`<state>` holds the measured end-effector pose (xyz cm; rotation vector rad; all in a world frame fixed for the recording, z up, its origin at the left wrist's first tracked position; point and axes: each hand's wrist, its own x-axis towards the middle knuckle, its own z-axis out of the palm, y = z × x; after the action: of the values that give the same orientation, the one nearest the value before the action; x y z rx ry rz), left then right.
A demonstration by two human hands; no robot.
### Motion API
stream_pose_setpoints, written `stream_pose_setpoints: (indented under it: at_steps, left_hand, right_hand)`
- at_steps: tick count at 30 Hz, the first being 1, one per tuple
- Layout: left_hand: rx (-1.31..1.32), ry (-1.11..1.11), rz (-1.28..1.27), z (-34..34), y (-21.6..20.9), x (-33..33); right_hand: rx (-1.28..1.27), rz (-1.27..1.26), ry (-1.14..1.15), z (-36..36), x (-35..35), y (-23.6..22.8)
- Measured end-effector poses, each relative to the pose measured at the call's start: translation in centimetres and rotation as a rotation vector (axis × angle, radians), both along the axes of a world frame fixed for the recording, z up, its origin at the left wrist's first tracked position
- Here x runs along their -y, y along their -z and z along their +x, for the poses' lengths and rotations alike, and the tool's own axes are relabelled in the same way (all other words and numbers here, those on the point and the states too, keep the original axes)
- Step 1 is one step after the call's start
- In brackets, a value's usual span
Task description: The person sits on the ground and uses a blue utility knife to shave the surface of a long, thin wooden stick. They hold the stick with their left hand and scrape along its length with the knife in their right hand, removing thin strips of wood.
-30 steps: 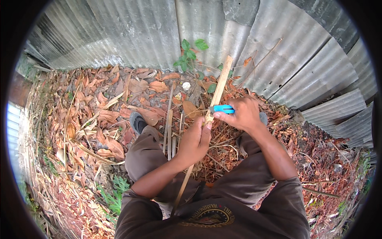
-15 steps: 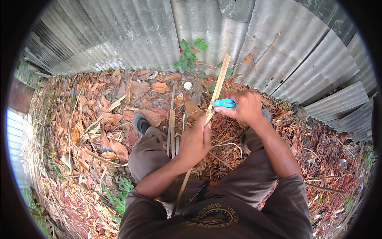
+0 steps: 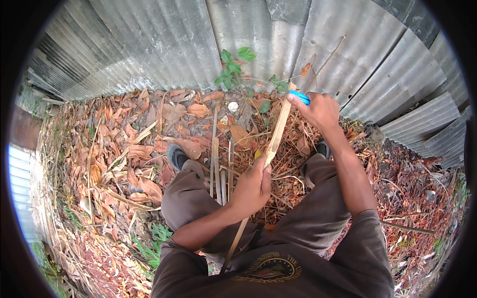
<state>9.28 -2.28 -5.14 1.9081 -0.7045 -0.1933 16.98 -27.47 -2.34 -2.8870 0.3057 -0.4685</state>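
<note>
Wood strip (image 3: 281, 124), running diagonally through the frame's centre, is pinched in the left hand (image 3: 252, 187) while the right hand (image 3: 322, 110) clasps a blue cutter (image 3: 300, 97) near its top, paring seemingly partial: notched mid-length, upper stretch apparently unshaped.

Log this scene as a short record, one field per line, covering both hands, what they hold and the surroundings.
Left hand: closed around the wooden strip
Right hand: gripping the blue cutter near the strip's far end
Strip position: slanted, far end toward the metal sheets, near end reaching the dark shirt
Cutter blade: not clearly visible
Ground: dry brown leaves; loose strips lying between the feet
Plant: green leafy stem in front of the sheets
</note>
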Motion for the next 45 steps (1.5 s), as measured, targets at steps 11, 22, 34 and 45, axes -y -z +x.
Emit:
stream_pose_setpoints:
  at_steps: [11,22,34,45]
  left_hand:
    - [0.176,-0.118,0.131,2.4,-0.6,-0.7]
    - [0.180,-0.074,0.190,1.7,-1.6,-0.5]
    - [0.001,0.049,-0.006,0.5,-3.5,-0.6]
    - [-0.405,-0.008,-0.305,2.7,-1.7,-0.1]
  right_hand:
    - [0.018,0.023,-0.349,-3.9,-4.5,0.3]
    - [0.113,0.002,-0.170,-0.7,-0.7,0.4]
    - [-0.002,0.208,0.459,1.1,8.9,0.8]
    - [0.049,0.096,-0.363,-3.6,-4.1,-0.5]
